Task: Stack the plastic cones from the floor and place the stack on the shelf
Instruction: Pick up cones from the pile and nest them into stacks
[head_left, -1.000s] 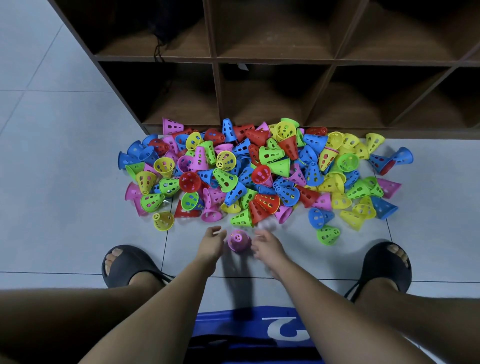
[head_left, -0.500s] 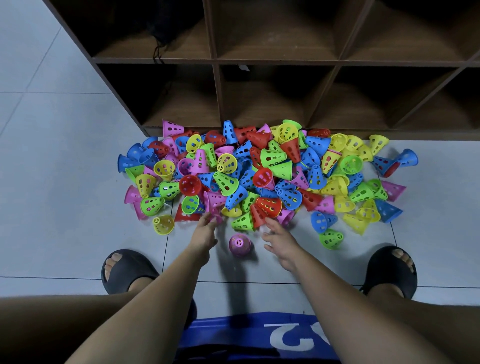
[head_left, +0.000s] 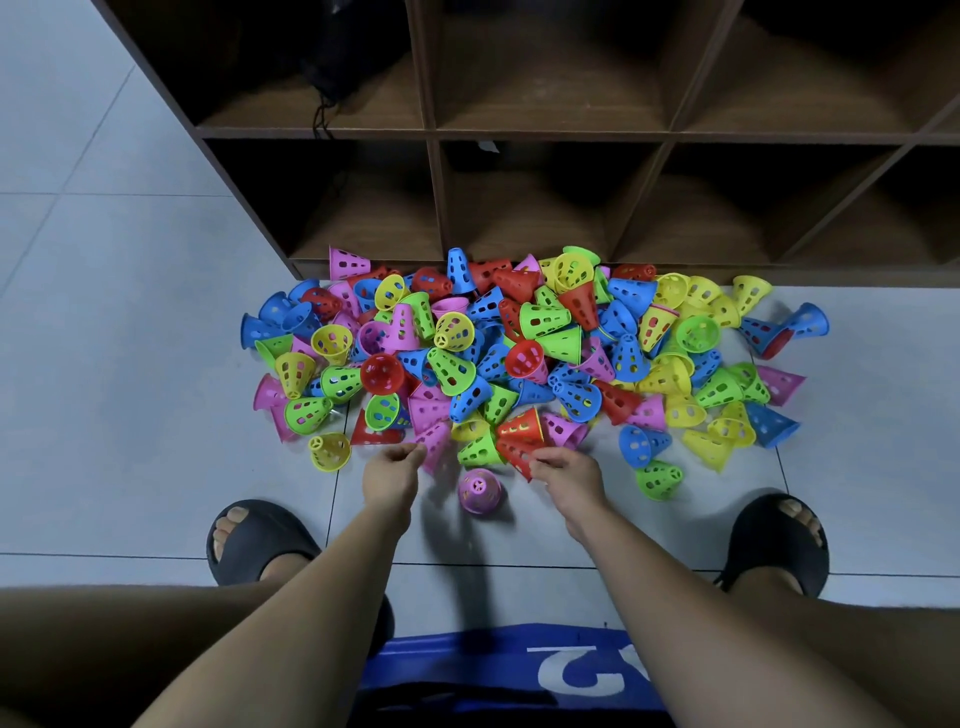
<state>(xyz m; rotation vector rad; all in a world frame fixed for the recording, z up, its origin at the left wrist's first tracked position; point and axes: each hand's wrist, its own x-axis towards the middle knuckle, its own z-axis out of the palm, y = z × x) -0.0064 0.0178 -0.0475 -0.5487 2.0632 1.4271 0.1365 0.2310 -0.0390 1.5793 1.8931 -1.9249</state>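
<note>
A heap of perforated plastic cones (head_left: 519, 358) in pink, blue, green, yellow and red covers the floor in front of the brown wooden shelf (head_left: 545, 136). One pink cone (head_left: 480, 490) stands upright, apart from the heap, between my hands. My left hand (head_left: 390, 474) pinches a blurred pink cone (head_left: 434, 445) at the heap's near edge. My right hand (head_left: 567, 475) has its fingers curled on a red cone (head_left: 515, 453) lying at the near edge, next to a green cone (head_left: 479, 451).
The shelf's lower cubbies stand open just behind the heap. A dark bag with a cord (head_left: 332, 78) sits in an upper left cubby. My feet in black sandals (head_left: 254, 535) (head_left: 779, 540) flank the work spot on pale floor tiles (head_left: 130, 415).
Both hands left the upright pink cone and reached forward to the heap. The left now pinches a pink cone and the right takes a red one.
</note>
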